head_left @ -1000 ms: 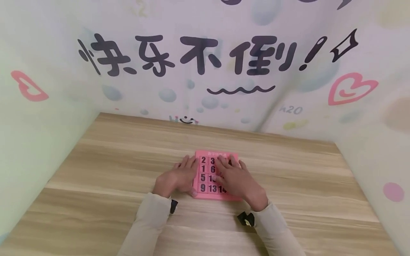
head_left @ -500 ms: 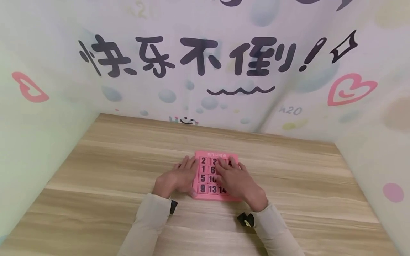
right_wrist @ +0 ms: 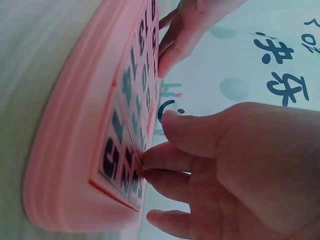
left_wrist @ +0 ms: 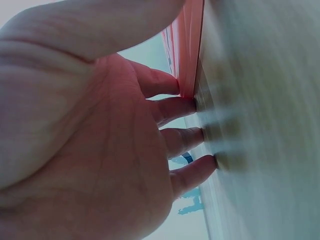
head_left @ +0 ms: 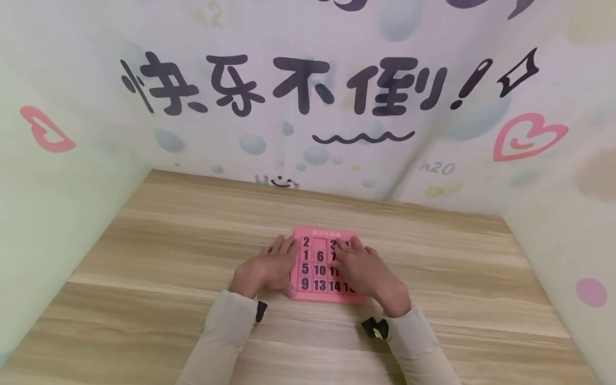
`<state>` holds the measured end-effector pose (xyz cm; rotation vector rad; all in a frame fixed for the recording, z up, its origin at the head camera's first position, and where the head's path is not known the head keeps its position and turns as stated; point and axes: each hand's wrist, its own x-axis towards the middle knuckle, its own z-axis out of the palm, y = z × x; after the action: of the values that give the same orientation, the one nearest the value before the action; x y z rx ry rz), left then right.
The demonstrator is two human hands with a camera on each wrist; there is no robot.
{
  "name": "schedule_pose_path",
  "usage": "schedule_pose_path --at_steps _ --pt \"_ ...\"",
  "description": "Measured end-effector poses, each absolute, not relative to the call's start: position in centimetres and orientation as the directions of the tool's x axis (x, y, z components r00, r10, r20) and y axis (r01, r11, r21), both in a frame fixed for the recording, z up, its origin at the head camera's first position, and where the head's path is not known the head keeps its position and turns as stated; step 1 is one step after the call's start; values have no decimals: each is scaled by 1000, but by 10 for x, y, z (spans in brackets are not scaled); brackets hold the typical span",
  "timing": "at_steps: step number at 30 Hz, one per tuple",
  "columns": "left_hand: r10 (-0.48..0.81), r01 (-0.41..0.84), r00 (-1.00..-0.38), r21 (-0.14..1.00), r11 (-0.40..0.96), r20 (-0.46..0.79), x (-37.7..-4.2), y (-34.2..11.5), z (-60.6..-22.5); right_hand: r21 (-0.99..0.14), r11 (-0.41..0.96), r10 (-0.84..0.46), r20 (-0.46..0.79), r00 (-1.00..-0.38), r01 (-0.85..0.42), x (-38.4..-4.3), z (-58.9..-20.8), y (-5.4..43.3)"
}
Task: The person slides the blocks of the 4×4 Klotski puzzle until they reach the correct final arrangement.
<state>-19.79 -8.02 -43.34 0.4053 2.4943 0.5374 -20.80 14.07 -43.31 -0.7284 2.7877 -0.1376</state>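
A pink number slide puzzle (head_left: 319, 270) lies flat on the table. The visible tiles carry black numbers; the blank cell is second in the top row, and the 3 tile (head_left: 332, 244) sits just right of it. My left hand (head_left: 273, 269) rests along the puzzle's left side, thumb by the near corner. Extended left fingers (left_wrist: 192, 172) reach down to the tabletop beside the pink edge in the left wrist view. Over the right columns lies my right hand (head_left: 368, 270), its fingertips touching tiles at the upper right. It covers part of the rightmost tiles.
The wood-grain table (head_left: 183, 240) extends around the puzzle. A printed cloth backdrop (head_left: 337, 166) with black lettering rises behind it, and pale walls stand at both sides. Dark straps (head_left: 375, 327) show at the sleeve cuffs.
The 3 tile has slid one cell to the right, so the blank cell now lies between 2 and 3. My right hand has shifted right with it; the left hand has stayed put.
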Motion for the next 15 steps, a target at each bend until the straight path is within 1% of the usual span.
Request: schedule_pose_path --at_steps 5,9,15 --pt "387 172 -801 445 879 -456 -198 -82 -432 -190 857 -512 -207 -834 -479 -209 -432 138" --pt "383 172 -802 437 883 -459 -198 -83 -431 -220 845 -528 -192 -827 -488 -209 -430 125" --pt "396 185 -795 437 880 -460 -197 -82 -431 -196 848 -528 -237 -815 -492 -208 -431 100"
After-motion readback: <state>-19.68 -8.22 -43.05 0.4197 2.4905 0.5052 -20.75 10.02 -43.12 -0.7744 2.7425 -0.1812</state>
